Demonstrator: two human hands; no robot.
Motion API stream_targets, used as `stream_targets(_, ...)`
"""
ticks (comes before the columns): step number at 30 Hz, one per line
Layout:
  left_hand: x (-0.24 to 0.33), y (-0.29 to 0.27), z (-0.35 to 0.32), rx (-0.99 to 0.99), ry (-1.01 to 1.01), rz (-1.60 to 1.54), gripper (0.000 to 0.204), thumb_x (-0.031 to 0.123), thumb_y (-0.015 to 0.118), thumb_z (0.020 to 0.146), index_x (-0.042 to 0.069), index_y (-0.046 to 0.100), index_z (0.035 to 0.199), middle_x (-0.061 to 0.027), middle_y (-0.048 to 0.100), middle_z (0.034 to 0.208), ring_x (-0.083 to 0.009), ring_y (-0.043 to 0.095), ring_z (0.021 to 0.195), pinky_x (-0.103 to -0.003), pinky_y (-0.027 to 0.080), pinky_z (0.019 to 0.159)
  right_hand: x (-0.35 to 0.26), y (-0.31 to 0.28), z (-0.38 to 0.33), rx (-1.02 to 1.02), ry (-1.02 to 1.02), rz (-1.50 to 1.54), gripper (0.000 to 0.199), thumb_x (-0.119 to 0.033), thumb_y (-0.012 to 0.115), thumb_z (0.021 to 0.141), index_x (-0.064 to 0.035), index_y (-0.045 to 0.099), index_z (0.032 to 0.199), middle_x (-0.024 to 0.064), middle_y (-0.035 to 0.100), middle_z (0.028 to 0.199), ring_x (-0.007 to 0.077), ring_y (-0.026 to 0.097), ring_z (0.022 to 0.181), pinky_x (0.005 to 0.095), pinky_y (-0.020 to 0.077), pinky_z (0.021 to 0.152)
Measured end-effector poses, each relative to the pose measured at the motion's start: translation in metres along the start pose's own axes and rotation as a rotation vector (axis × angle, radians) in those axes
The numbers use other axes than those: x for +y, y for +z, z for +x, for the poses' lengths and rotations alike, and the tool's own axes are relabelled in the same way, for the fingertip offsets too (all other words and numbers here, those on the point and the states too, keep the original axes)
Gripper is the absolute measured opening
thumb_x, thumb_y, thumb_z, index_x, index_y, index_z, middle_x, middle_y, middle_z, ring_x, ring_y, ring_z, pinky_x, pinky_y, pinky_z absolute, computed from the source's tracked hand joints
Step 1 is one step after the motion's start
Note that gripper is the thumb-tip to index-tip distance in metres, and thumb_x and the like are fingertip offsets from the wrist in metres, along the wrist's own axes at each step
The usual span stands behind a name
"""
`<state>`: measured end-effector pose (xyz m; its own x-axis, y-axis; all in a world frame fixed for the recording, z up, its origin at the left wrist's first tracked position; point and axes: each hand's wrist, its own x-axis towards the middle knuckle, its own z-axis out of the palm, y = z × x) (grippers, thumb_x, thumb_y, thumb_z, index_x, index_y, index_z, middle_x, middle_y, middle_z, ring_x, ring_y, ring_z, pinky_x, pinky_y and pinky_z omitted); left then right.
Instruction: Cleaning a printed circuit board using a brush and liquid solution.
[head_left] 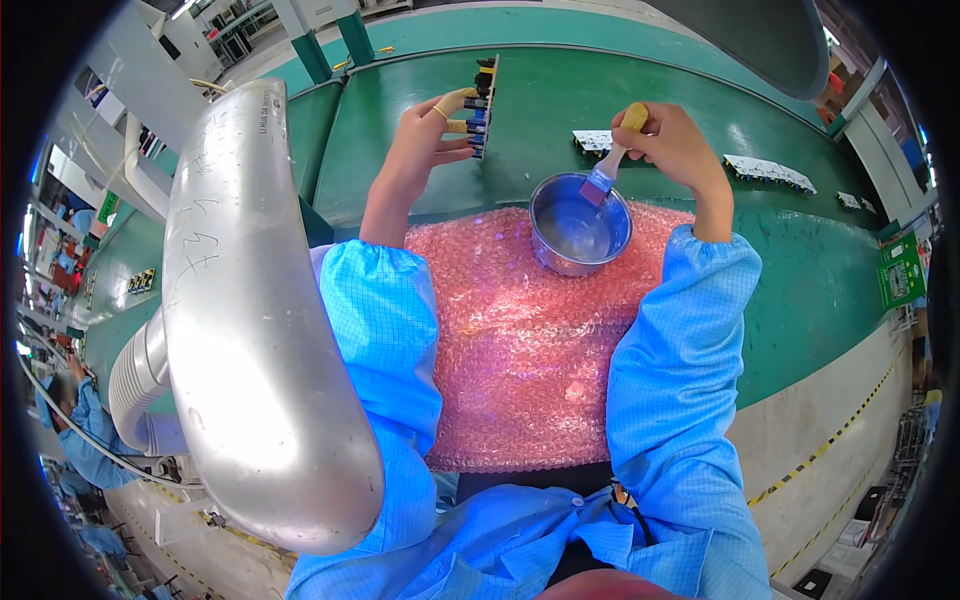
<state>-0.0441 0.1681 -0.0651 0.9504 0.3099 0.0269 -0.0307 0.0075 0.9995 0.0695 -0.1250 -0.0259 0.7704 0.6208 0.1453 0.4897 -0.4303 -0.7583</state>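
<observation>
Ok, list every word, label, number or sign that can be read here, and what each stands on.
Silver metal hood: a small printed line near its top and larger handwritten marks along its side; I won't transcribe either.
Green panel at far right: markings too small to read.
Green sign at far left: too blurred to read.
Brush, metal cup, circuit board: no text I can make out.

One head-worn fisheye view, looking down and forward from above, left hand (413,146) and right hand (678,146) near
</observation>
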Motion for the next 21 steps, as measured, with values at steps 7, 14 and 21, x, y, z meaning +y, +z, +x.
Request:
stream_targets(7, -0.001, -0.009, 0.002, 0.017, -0.075, -0.018, 0.05, 0.045, 0.045, 0.098, 0.011, 0.049, 0.135, -0.0146, 0.063, 0.11, -0.0248, 0.068, 0.096, -0.031, 0.055, 0.082, -0.002, -0.01, -0.005, 0.104, 0.089, 0.031, 0.017, -0.018, 0.069, 0.087, -0.0047, 0.069, 0.098, 0.0017, 0.068, 0.081, 0.0071, 0.061, 0.067, 0.022, 0.0484, 0.059)
stream_targets(14, -0.005, -0.007, 0.007, -0.024, -0.084, -0.013, 0.05, 0.046, 0.044, 0.098, 0.014, 0.049, 0.136, -0.0121, 0.063, 0.111, -0.0241, 0.067, 0.098, -0.031, 0.054, 0.084, -0.012, -0.021, -0.013, 0.108, -0.033, 0.105, 0.02, -0.019, 0.068, 0.092, -0.0041, 0.068, 0.106, 0.003, 0.067, 0.085, 0.0081, 0.061, 0.071, 0.0212, 0.0512, 0.064)
stream_targets(21, -0.008, -0.006, 0.007, -0.021, -0.072, -0.025, 0.053, 0.049, 0.045, 0.097, 0.014, 0.048, 0.136, -0.0123, 0.063, 0.112, -0.0248, 0.068, 0.098, -0.032, 0.054, 0.085, -0.009, -0.013, -0.005, -0.06, -0.091, 0.144, 0.027, -0.018, 0.068, 0.09, -0.0022, 0.064, 0.111, 0.0055, 0.069, 0.091, 0.0102, 0.064, 0.081, 0.022, 0.052, 0.074)
